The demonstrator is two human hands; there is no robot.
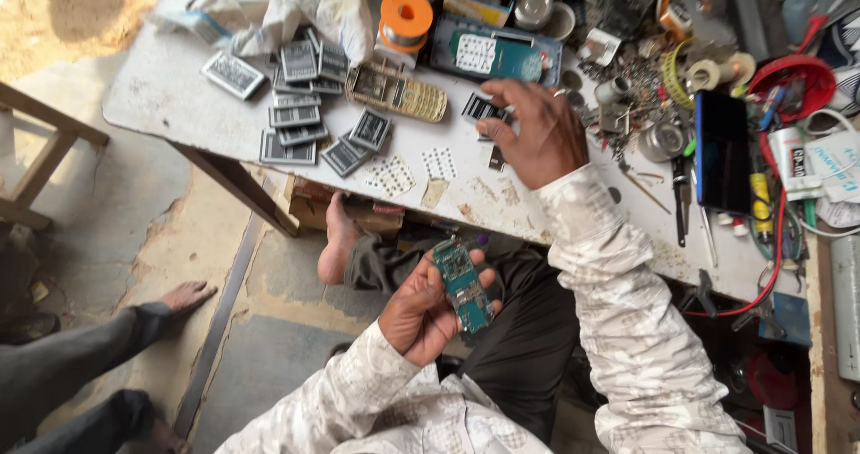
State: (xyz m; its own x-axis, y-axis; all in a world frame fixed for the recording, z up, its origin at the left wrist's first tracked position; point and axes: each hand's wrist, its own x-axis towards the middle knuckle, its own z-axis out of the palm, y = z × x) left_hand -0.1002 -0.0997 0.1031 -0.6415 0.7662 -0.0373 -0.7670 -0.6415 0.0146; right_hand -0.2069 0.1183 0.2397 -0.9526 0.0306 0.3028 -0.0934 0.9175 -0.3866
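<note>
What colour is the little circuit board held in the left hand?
Teal green, with small silvery parts on it. The circuit board shows best in the head view, gripped by the left hand.

Two hands, one circuit board

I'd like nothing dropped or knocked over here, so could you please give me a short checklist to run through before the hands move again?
1. Left hand has a firm hold on the green circuit board: ok, fingers wrap both edges.
2. Board is over a surface: not ok, it is held above the lap.
3. Right hand has hold of the small dark part on the white table: cannot tell, fingers cover it.
4. Room around the right hand: not ok, loose batteries, keypad phone and metal bits lie close.
5. Dark smartphone lies flat: ok.
</note>
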